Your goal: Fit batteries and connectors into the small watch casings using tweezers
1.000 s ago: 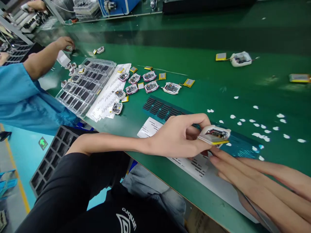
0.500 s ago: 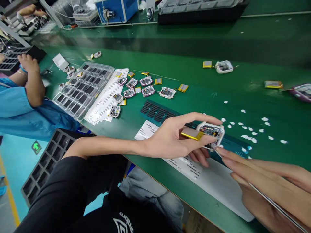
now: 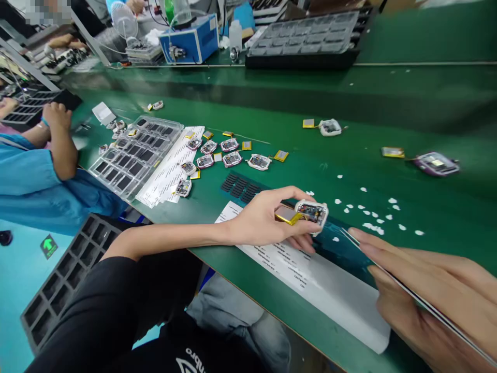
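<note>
My left hand is closed around a white-rimmed watch-like case with its circuit board showing. A yellow-edged battery hangs from it by wires and lies against my fingers. My right hand grips a pair of slim metal tweezers. Their tip points left and stands apart from the case. Under my hands lie a sheet of printed labels and a dark blue-green strip with black pads. Several small white scraps are scattered beyond my right fingertips.
Several open cases with batteries lie left of centre, by a clear compartment tray. Two more, white and purple, lie at the right. A co-worker's arm rests at left. A blue box stands behind.
The tweezers' tip has come away from the case, leaving a gap. My left hand with the case is a little farther left in view; the camera has also shifted.
</note>
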The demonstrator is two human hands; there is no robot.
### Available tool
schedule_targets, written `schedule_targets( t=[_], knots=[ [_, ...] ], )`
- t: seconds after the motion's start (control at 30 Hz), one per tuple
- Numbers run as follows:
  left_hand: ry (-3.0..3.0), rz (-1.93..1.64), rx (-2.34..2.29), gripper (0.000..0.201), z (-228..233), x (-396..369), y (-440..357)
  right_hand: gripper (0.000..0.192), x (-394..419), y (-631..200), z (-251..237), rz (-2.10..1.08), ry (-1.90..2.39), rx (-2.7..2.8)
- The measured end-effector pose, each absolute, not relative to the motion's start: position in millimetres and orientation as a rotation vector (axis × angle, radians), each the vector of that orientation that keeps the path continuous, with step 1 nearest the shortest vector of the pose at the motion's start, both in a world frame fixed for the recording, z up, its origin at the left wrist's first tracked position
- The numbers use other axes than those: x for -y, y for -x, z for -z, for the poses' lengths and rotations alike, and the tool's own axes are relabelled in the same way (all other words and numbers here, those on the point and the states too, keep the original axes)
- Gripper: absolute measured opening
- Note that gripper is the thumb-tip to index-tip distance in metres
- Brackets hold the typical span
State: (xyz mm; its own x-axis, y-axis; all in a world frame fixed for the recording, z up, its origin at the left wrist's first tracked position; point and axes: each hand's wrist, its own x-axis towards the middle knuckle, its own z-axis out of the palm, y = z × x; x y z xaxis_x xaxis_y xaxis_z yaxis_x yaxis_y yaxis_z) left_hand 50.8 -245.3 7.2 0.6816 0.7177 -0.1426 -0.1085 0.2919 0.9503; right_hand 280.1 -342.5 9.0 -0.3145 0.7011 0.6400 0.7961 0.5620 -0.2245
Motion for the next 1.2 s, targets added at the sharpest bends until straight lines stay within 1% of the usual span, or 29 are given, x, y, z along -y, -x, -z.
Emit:
schedule_targets(
  t=[0.13,0.2,0.27,0.3,0.33,0.37,0.47,0.53,0.6,0.67,0.8,0.93,1.03,1.2],
  knots=[
    [-1.401,-0.724,-0.748,0.039,-3.8,236.0,-52.4,0.086,332.2,-271.8,-13.4,0.42,1.141,2.062],
    [-1.539,-0.773,-0.83,0.035,-5.6,213.2,-54.0,0.085,327.6,-269.7,-12.1,0.484,1.115,2.025],
    [-1.747,-0.816,-1.054,0.034,-11.6,175.8,-52.7,0.085,324.1,-268.9,-10.1,0.514,1.068,1.999],
    [-1.905,-0.8,-1.255,0.036,-15.9,153.6,-50.5,0.085,323.0,-268.8,-9.4,0.527,1.048,1.997],
    [-2.053,-0.704,-1.481,0.037,-20.7,130.7,-47.2,0.085,322.3,-268.8,-9.2,0.539,1.031,1.999],
    [-2.077,-0.665,-1.607,0.037,-25.7,108.7,-43.2,0.086,321.9,-268.8,-9.4,0.543,1.02,2.008],
    [-2.115,-0.515,-1.783,0.029,-38.0,58.7,-31.0,0.084,322.2,-269.3,-12.4,0.536,1.005,2.034],
    [-2.182,-0.453,-1.833,0.031,-41.7,44.3,-28.1,0.081,322.7,-270.1,-15.3,0.547,0.993,2.046],
    [-2.293,-0.45,-1.817,0.041,-40.6,42.3,-33.4,0.078,322.9,-271.2,-17.7,0.566,0.979,2.058],
    [-2.405,-0.457,-1.73,0.044,-35.4,46.7,-48.0,0.076,322.6,-272.1,-19.0,0.577,0.976,2.062],
    [-2.477,-0.413,-1.516,0.034,-19.0,53.5,-93.3,0.065,320.2,-273.8,-18.4,0.587,0.976,2.053],
    [-2.421,-0.421,-1.379,0.037,-8.4,48.2,-127.3,0.052,317.5,-275.9,-16.7,0.592,0.995,2.05],
    [-2.322,-0.396,-1.331,0.033,-9.5,44.1,-135.9,0.041,317.6,-276.4,-16.4,0.59,1.008,2.052],
    [-2.146,-0.455,-1.192,0.015,-18.9,64.1,-132.2,0.033,318.1,-276.6,-16.7,0.578,1.032,2.048]
  ],
)
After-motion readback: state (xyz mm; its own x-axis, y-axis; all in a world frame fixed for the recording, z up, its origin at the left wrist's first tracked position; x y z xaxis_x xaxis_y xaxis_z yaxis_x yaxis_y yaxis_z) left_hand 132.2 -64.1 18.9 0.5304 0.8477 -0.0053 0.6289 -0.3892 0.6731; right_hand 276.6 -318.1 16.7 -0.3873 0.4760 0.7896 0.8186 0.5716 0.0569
